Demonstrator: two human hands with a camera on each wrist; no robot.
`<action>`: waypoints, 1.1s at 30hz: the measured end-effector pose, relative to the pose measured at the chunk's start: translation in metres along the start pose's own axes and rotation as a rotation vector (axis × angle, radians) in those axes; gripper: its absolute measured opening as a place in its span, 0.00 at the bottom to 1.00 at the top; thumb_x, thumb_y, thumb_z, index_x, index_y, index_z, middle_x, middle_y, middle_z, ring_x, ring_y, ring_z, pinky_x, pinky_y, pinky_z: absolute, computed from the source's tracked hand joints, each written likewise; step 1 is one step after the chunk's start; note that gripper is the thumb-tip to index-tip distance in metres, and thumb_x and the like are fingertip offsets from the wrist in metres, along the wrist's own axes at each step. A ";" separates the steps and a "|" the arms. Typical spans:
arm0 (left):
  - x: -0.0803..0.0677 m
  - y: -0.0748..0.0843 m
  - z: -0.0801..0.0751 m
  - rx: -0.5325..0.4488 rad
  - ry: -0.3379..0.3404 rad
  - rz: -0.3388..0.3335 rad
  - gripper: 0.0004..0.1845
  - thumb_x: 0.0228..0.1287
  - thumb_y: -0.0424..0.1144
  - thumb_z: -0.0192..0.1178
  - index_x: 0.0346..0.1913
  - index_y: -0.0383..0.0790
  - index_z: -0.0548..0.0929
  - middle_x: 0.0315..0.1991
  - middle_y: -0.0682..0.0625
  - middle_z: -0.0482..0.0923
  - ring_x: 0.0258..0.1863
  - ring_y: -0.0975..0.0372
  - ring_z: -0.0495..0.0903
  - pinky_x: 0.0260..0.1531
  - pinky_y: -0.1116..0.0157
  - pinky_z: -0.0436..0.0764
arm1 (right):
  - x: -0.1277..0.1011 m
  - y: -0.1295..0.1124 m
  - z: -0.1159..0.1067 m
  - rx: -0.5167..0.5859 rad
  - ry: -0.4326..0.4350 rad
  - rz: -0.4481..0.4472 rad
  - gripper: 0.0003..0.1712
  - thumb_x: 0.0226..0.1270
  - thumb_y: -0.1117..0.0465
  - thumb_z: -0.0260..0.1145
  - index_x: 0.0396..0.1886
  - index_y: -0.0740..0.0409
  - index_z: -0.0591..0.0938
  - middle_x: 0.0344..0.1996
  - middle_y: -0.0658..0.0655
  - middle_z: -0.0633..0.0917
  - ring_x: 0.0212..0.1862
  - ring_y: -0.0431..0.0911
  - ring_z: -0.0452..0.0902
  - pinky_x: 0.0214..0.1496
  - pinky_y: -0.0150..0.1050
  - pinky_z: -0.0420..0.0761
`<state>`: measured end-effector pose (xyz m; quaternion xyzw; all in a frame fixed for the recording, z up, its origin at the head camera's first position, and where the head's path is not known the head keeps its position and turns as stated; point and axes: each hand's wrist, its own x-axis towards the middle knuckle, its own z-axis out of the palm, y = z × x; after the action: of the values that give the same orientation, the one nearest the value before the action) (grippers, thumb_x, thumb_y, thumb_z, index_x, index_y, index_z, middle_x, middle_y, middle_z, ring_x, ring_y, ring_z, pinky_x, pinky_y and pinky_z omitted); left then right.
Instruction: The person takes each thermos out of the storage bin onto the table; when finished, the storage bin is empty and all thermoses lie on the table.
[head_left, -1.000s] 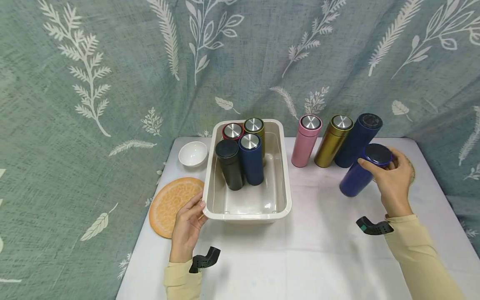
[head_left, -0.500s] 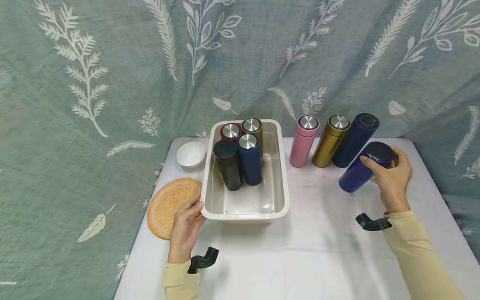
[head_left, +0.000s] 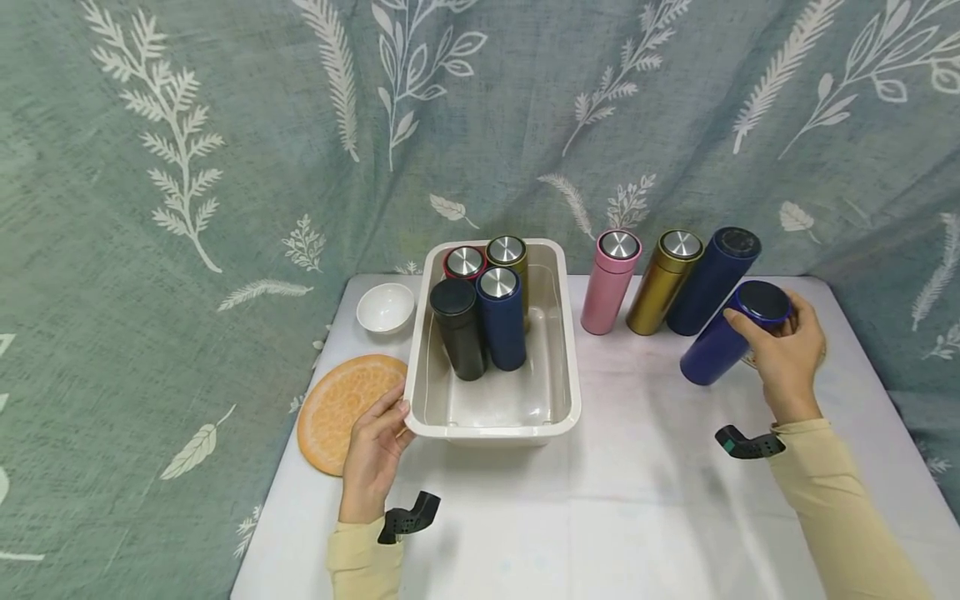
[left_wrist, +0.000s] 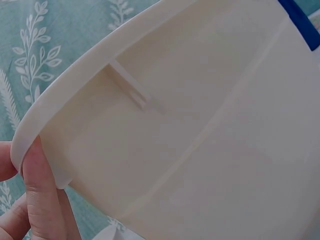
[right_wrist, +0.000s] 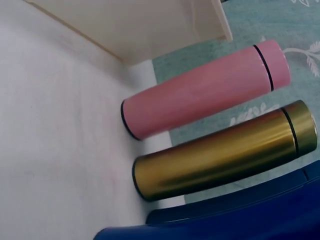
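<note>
Bench, white cloth cover, patterned green curtain behind.

Item 1: cream tub, centre of bench. Holds four upright flasks packed in its far left part: black flask, navy flask, red flask, olive flask. The near half and right side of the tub floor are bare.

Item 2: left hand, at the tub's near left corner. Fingers curl against the rim and wall there, gripping the edge.

Item 3: right hand, far right of bench. Fingers wrapped round the cap end of a dark blue flask, which is tilted, base toward the bench; whether the base touches the cloth cannot be told.

Item 4: three flasks standing on the bench, right of the tub, in a row near the curtain: pink flask, gold flask, tall blue flask.

Item 5: white bowl and round orange mat, left of the tub.

Progress, as judged: four flasks binned, one in hand outside the tub, three yet untouched; roughly half done.
</note>
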<state>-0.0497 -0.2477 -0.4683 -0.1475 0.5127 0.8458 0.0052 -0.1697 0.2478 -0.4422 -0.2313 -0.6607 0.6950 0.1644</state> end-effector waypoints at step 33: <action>0.002 0.002 0.000 -0.019 -0.010 -0.015 0.17 0.72 0.26 0.51 0.52 0.47 0.84 0.50 0.53 0.84 0.41 0.66 0.85 0.37 0.72 0.86 | -0.008 -0.013 0.000 -0.376 -0.018 -0.114 0.50 0.59 0.57 0.75 0.77 0.41 0.59 0.77 0.51 0.64 0.78 0.40 0.58 0.82 0.33 0.56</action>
<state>-0.0517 -0.2488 -0.4672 -0.1473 0.5033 0.8514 0.0125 -0.1639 0.2450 -0.4282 -0.2140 -0.7922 0.5511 0.1515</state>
